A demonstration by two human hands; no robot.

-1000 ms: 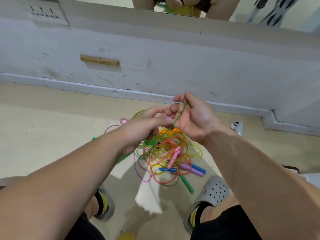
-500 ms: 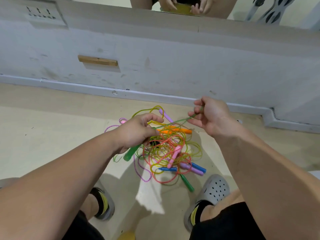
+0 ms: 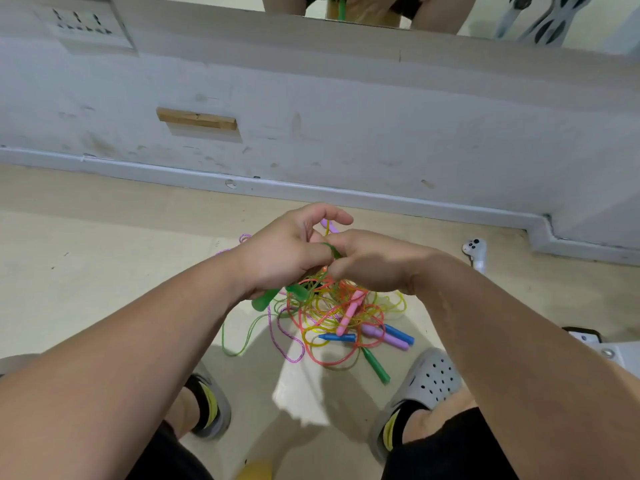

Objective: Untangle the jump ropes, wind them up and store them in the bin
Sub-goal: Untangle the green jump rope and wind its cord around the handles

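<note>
Nearest the camera, two grey perforated rubber clogs stand on the pale floor, the left clog and the right clog on either side of a bare patch of floor. Just beyond the toes lies the tangled heap of thin coloured plastic jump ropes. Orange, yellow, green and purple cords are looped through one another. A loose green plastic handle lies on its near edge, and a blue handle, a lilac handle and a pink handle lie in among the cords.

Above the heap the two hands meet. The left hand curls its lower fingers round a translucent green handle, with its forefinger and thumb arched apart above. The right hand has its fingers bent and bunched together, pinching a green cord where it touches the left hand.

Farther right, a small white game controller lies near the grey skirting. A short wooden block is fixed to the scuffed white wall behind.
</note>
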